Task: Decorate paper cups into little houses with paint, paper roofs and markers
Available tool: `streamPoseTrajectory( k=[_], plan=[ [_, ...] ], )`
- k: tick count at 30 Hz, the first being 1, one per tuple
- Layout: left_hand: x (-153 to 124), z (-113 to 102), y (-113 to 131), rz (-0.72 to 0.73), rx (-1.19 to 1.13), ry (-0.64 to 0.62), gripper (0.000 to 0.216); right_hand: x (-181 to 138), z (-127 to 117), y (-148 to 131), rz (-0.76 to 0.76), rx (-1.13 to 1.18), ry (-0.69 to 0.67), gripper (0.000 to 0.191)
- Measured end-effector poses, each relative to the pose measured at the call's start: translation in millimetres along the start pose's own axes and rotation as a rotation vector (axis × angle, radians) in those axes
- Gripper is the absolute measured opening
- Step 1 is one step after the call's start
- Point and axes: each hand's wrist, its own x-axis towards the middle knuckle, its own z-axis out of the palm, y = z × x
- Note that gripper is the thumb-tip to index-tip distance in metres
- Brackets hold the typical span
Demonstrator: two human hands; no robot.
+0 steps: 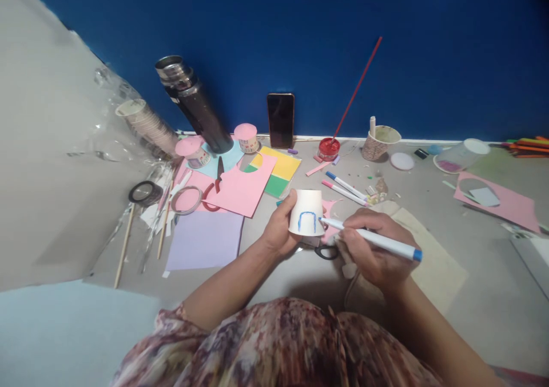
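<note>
A white paper cup is held upside down in my left hand, the thumb along its left side. A blue arch-shaped outline is drawn on the side of the cup facing me. My right hand grips a white marker with a blue end, its blue tip at the cup's right side by the outline. Whether the tip touches the cup I cannot tell. Just beyond my hands lie a blue-capped marker and a pink marker. Black-handled scissors lie partly hidden below the cup.
Left stand a steel flask, stacked paper cups and two pink-topped cups. Pink card, lilac paper and tape rolls lie nearer. A phone leans on the blue wall, beside a red paint pot.
</note>
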Motion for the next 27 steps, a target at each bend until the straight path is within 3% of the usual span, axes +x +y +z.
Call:
streamPoseTrajectory(
  k=[16, 27],
  plan=[
    [-0.2, -3.0, -6.7, 0.05, 0.083, 0.016, 0.053, 3.4, -1.4, -2.2, -0.038, -0.068, -0.051, 0.012],
    [3.7, -10.3, -13.4, 0.12, 0.107, 0.011, 0.064, 3.0, -0.6, -2.1, -0.05, -0.052, -0.064, 0.013]
  ],
)
